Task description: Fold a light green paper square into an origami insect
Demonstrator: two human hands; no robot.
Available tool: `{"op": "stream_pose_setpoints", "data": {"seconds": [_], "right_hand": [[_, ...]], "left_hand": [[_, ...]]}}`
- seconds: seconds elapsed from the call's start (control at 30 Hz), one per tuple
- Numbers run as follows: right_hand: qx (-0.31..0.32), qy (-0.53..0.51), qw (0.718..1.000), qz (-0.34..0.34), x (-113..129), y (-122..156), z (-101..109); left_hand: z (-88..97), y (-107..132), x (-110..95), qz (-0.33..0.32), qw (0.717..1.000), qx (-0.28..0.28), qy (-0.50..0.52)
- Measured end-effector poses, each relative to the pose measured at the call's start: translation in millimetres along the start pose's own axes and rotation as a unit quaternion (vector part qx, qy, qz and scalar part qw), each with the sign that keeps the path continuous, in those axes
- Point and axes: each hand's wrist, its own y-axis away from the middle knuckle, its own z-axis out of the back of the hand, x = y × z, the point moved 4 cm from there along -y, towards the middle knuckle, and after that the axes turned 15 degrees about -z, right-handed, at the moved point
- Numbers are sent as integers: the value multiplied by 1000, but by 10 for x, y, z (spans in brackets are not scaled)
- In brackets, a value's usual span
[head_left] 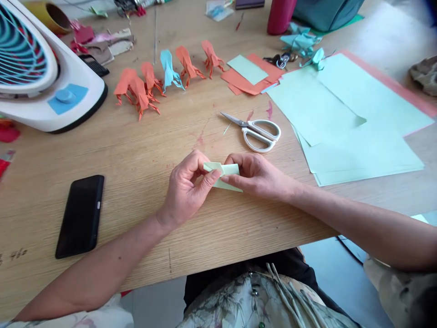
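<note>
Between my two hands is a small pale green piece of folded paper (230, 170), held above the table near its front edge. My left hand (187, 184) pinches its left end, thumb across the front. At the other end my right hand (257, 175) grips it between thumb and fingers. One flap of the paper hangs down below the thumbs. A pair of scissors (259, 133) with white handles lies just beyond my right hand, blades pointing left. Large pale green sheets (362, 152) are stacked to the right.
Several folded orange paper figures (129, 84) and a blue one (169, 68) stand toward the back. A white fan (64, 95) is at left, a black phone (80, 216) nearer. Cut orange pieces (256, 84), a pink bottle (280, 16) and a teal bag (326, 13) lie farther back.
</note>
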Motion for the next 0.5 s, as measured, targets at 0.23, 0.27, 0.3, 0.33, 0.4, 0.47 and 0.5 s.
{"op": "stream_pose_setpoints", "data": {"seconds": [0.23, 0.27, 0.3, 0.33, 0.4, 0.47, 0.5], "right_hand": [[-51, 52, 997, 2, 46, 4, 56], [-54, 58, 997, -3, 51, 8, 57], [-49, 57, 997, -8, 50, 8, 52], [-39, 54, 998, -19, 39, 2, 44], [-31, 49, 998, -31, 15, -15, 41], [-35, 45, 998, -28, 0, -28, 49], [-40, 50, 998, -27, -5, -33, 55]], "left_hand": [[18, 30, 45, 33, 998, -32, 41], [28, 34, 50, 36, 998, -33, 33], [35, 39, 61, 40, 998, -33, 31], [38, 45, 80, 46, 998, -31, 33], [35, 57, 136, 59, 997, -30, 47], [25, 75, 207, 76, 994, -36, 75], [19, 87, 245, 88, 991, -41, 91]]}}
